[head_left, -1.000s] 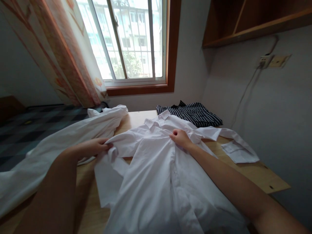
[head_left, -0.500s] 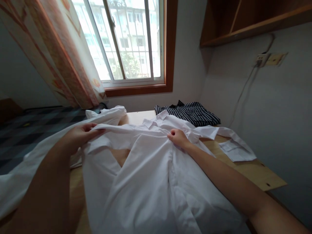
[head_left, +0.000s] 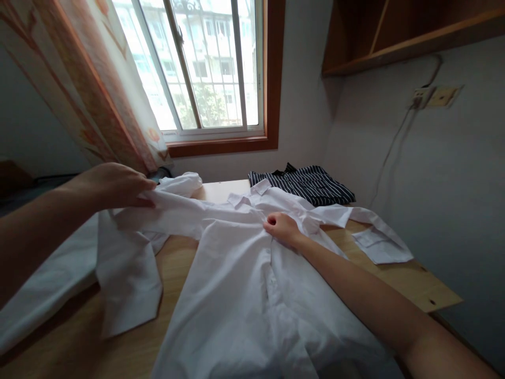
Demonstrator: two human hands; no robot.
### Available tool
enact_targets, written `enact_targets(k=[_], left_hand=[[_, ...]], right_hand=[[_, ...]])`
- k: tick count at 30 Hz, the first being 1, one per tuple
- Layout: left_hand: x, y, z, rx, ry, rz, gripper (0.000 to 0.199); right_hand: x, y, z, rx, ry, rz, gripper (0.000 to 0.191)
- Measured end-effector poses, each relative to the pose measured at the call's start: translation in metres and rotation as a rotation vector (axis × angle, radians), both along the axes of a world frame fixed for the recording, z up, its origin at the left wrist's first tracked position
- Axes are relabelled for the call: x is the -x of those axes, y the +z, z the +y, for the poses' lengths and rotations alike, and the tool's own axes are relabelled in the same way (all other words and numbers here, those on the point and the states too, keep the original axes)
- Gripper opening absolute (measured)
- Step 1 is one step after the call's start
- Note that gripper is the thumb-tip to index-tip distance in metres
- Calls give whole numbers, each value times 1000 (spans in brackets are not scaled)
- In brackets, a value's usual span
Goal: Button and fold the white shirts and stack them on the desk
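A white long-sleeved shirt [head_left: 232, 279] lies on the wooden table [head_left: 177, 295], its collar toward the window and its front upward. My left hand [head_left: 118, 184] pinches one sleeve and holds it raised out to the left. The cuff end of that sleeve hangs below the hand. Closed on the shirt's front near the upper placket is my right hand [head_left: 282, 227]. At the right, the other sleeve lies bent on the table with its cuff folded back toward me.
A black-and-white striped shirt [head_left: 311, 184] lies folded at the back of the table. More white cloth [head_left: 47, 295] lies at the left. Beyond are a window [head_left: 209, 68] and a patterned curtain [head_left: 90, 79]. A cord [head_left: 389, 152] hangs from a wall socket [head_left: 422, 97].
My left hand has moved left and up, drawing the sleeve outward from the shirt's body. Its cuff end now hangs down at the left. My right hand stays nearly in place.
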State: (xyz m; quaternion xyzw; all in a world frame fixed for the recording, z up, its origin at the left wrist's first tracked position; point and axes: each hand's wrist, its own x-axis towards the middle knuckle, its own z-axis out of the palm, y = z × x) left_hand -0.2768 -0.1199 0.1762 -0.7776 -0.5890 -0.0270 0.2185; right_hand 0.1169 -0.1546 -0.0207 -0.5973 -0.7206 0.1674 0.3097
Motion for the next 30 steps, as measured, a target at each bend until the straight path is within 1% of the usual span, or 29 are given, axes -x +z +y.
enact_targets(k=[2, 3, 4, 5, 7, 8, 9, 10, 12, 14, 16, 17, 19, 20, 21, 24, 26, 28, 30], left_hand=[[-12, -2, -1, 170, 59, 229, 50], [-24, -6, -2, 214, 81, 294, 48], [-38, -12, -3, 224, 84, 297, 51], [-55, -20, -2, 255, 43, 262, 50], [-93, -40, 1, 324, -190, 235, 33], [-112, -50, 4, 323, -297, 214, 29], [-130, -60, 8, 293, -350, 181, 30], [-146, -69, 13, 248, -361, 141, 32], [-172, -87, 24, 197, -343, 80, 34], [-188, -103, 36, 177, -344, 25, 36], [-197, -115, 48, 187, -329, -45, 37], [-200, -120, 53, 205, -300, -86, 34], [-202, -126, 62, 242, -222, -163, 22], [-202, -127, 67, 252, -181, -193, 17], [-202, -127, 71, 249, -147, -216, 15], [-202, -124, 83, 183, -84, -270, 24], [-204, -122, 88, 106, -53, -343, 30], [-206, -122, 89, 49, -42, -429, 32], [-207, -127, 87, 44, -56, -484, 32]], right_hand=[[3, 0, -2, -31, 54, -54, 23], [4, -1, -3, -51, 82, -68, 24], [5, -2, -3, -68, 111, -76, 26], [5, -3, -3, -79, 137, -78, 27], [5, -4, -4, -90, 174, -75, 28], [5, -5, -4, -92, 185, -75, 28], [5, -5, -4, -93, 191, -75, 28], [4, -5, -5, -94, 192, -75, 28], [4, -4, -5, -93, 199, -78, 28], [4, -4, -6, -97, 225, -74, 28], [3, -5, -6, -107, 263, -59, 28], [3, -6, -6, -110, 279, -49, 27], [3, -8, -5, -110, 297, -34, 28], [3, -8, -5, -105, 303, -29, 28], [3, -9, -5, -100, 311, -24, 28], [4, -9, -4, -84, 338, -11, 27], [7, -9, -4, -78, 311, 3, 26], [10, -8, -2, -82, 233, 30, 26], [13, -8, -1, -98, 147, 51, 26]])
